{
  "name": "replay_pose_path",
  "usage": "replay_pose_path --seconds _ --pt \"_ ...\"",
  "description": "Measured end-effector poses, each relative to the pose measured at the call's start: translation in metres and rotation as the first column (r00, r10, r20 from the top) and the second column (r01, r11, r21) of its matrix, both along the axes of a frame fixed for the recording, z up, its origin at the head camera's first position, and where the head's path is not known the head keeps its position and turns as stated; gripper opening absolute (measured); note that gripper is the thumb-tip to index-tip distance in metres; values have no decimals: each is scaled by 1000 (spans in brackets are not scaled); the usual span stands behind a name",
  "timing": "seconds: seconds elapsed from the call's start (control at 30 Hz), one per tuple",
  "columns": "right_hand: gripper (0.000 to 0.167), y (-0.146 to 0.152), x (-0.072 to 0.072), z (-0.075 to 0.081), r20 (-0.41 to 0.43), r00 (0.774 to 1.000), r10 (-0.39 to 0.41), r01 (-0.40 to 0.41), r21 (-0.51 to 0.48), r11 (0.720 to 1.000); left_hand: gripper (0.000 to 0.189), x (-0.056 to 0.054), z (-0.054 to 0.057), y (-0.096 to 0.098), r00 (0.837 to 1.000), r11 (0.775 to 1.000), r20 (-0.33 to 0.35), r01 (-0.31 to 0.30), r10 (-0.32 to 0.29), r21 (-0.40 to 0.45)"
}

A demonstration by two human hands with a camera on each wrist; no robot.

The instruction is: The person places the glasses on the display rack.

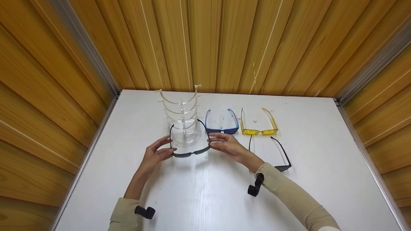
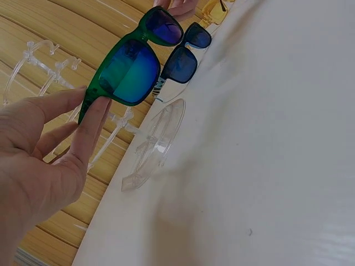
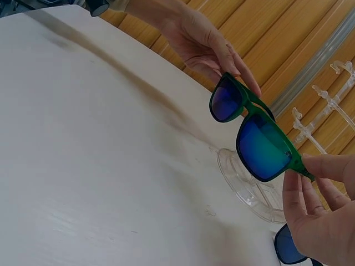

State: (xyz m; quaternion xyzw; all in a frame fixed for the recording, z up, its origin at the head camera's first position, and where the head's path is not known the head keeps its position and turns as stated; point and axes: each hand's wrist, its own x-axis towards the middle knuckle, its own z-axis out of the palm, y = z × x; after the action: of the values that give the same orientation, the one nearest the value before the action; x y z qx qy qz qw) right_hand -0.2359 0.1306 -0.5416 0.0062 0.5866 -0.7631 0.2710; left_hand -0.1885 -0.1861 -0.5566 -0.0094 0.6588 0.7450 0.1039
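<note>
Green-framed sunglasses (image 2: 130,72) with blue-green mirrored lenses hang above the table between both hands; in the head view they look dark. My left hand (image 1: 156,154) pinches one temple near its hinge, thumb against fingers. On the opposite side, my right hand (image 1: 229,147) pinches the other temple near the frame. The temples point away from me toward a clear plastic glasses stand (image 1: 183,117). This stand has several curved tiers on a central post and a rounded base (image 2: 180,119). Its tiers hold no glasses. Whether the sunglasses touch the stand, I cannot tell.
Right of the stand, blue sunglasses (image 1: 230,131) and yellow glasses (image 1: 269,132) lie with temples unfolded. Black sunglasses (image 1: 282,167) lie nearer, partly hidden by my right arm. Wood-patterned walls (image 1: 205,48) border the white table (image 1: 199,199).
</note>
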Motion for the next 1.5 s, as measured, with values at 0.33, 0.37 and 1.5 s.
replay_pose_path --seconds 0.33,0.37,1.5 --pt "55 -8 -8 -3 -12 999 -40 39 -52 998 63 -7 -3 -5 1000 1000 8 -21 21 4" --pt "55 -10 -9 -2 -16 999 -43 42 -55 998 63 -9 -3 -5 1000 1000 5 -25 25 10" --pt "48 -48 -41 -15 -19 963 -268 269 7 963 53 -56 -18 -9 982 978 31 -188 186 95"
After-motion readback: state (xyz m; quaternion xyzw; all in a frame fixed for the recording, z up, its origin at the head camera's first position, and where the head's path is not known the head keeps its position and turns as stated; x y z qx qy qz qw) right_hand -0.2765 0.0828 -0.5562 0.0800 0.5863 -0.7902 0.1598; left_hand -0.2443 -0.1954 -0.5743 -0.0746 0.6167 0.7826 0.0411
